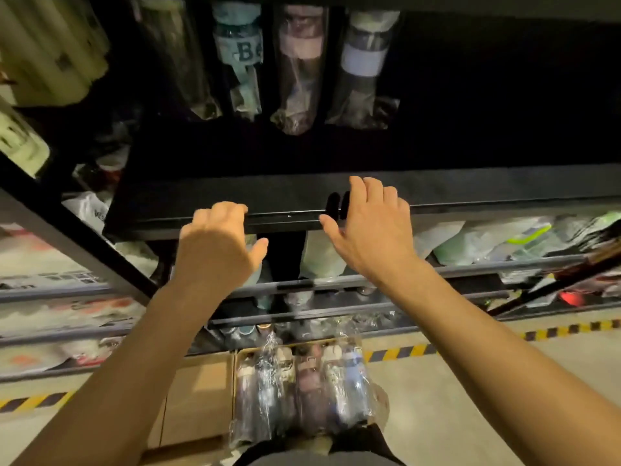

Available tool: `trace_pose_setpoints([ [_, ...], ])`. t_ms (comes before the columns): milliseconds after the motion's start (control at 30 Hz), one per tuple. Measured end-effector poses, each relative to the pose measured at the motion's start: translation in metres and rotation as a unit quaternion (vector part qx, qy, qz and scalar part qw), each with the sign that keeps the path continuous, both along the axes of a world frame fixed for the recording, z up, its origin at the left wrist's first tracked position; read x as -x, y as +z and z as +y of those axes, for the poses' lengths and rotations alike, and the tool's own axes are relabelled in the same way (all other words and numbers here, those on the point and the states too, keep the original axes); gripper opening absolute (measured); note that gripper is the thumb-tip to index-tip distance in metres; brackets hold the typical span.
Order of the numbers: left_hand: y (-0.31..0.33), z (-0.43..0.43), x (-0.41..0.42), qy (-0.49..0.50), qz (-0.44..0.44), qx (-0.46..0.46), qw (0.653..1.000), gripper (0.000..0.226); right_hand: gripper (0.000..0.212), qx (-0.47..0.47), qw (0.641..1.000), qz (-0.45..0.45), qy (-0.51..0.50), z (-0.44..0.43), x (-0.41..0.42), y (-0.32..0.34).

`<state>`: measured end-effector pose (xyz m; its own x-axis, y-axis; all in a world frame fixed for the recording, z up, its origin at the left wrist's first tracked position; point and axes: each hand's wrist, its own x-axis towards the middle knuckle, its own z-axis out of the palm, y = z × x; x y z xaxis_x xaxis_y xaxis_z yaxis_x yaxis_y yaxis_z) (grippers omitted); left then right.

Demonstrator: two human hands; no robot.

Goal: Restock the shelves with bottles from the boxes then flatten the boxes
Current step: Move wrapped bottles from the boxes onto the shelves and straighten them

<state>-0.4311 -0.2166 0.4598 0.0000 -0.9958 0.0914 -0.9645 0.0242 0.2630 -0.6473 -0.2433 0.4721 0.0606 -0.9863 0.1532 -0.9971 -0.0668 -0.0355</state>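
Empty left hand (215,243) bends over the black metal shelf (470,190) lip; empty right hand (369,227) spreads beside it, perhaps steadying. Plastic-wrapped bottles (299,68) stand beyond the fingers; more wrapped bottles (309,388) fill the brown cardboard box (198,398) below.

Matt black metal shelf (369,193), glossy clear plastic-wrapped bottles (302,391), plain cardboard box (198,401).
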Motion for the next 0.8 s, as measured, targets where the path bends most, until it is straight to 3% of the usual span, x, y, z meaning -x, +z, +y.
trace_pose_setpoints([
  [267, -0.051, 0.09, -0.032, 0.018, -0.025, -0.079, 0.996, 0.058, 0.072, -0.072, 0.994, 0.02, 0.075, 0.083, -0.03, -0.061],
  [367, -0.09, 0.111, -0.028, 0.045, -0.036, -0.177, 0.983, 0.06, 0.075, -0.13, 0.988, 0.025, 0.085, 0.101, -0.023, -0.101],
  [500, -0.155, 0.129, -0.012, 0.071, -0.013, -0.309, 0.948, 0.064, 0.076, -0.234, 0.969, 0.049, 0.064, 0.124, -0.004, -0.175],
  [700, -0.276, 0.145, 0.031, 0.069, 0.007, -0.424, 0.903, 0.06, 0.078, -0.37, 0.928, 0.05, 0.021, 0.159, 0.037, -0.303],
  [800, -0.343, 0.153, 0.053, 0.065, 0.037, -0.455, 0.887, 0.057, 0.073, -0.377, 0.924, 0.058, 0.021, 0.175, 0.053, -0.365],
])
